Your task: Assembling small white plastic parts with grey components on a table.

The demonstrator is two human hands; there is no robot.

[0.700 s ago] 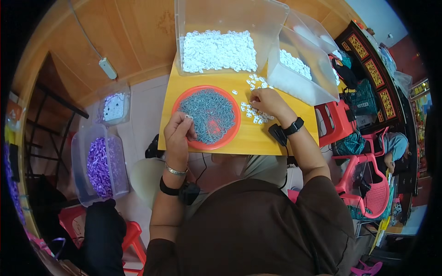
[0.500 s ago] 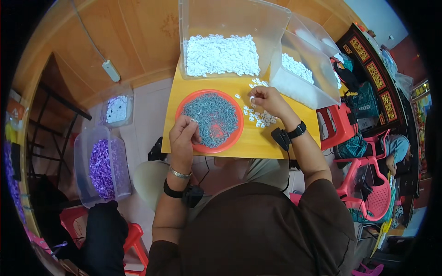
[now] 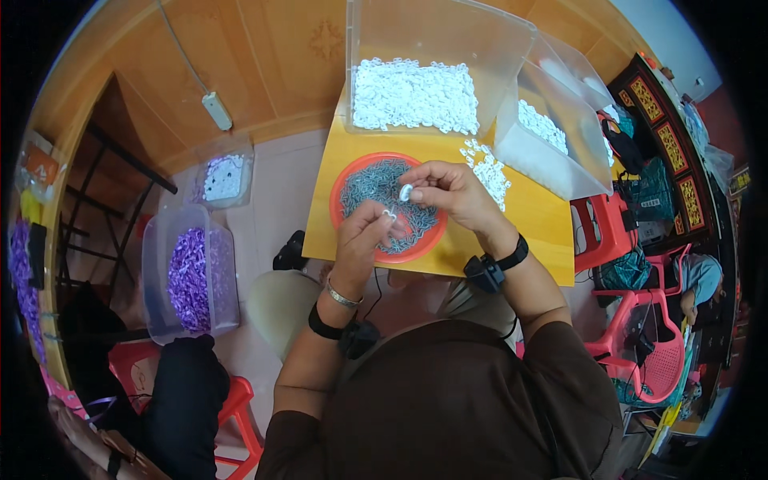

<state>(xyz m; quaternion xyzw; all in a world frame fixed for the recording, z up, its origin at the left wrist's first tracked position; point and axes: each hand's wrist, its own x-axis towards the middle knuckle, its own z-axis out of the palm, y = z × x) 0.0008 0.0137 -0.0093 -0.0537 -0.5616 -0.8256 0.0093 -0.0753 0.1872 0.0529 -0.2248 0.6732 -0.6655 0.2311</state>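
My right hand (image 3: pixel 454 194) pinches a small white plastic piece (image 3: pixel 406 193) between thumb and fingertips, above the red basin (image 3: pixel 339 226). Many small grey metal pieces (image 3: pixel 370 181), slim like screws or hooks, fill the basin. Over its near left side, my left hand (image 3: pixel 362 237) is closed with thumb and forefinger together on a small pale piece (image 3: pixel 390 214), too tiny to make out. The two hands are close but apart. To the right of the basin, loose white plastic pieces with holes (image 3: pixel 490 178) lie scattered on the yellow table (image 3: pixel 528 240).
A clear bin (image 3: pixel 436 36) of white pieces stands at the table's back; another clear bin (image 3: pixel 544 172) is at its right. On the floor at left are a bin of purple pieces (image 3: pixel 192 280) and a smaller box (image 3: pixel 224 178). Another person's dark-clothed leg (image 3: pixel 186 400) is lower left.
My right hand has come left from the loose white pieces to over the basin, carrying a white piece. My left hand has moved slightly toward it. The whole view has shifted.
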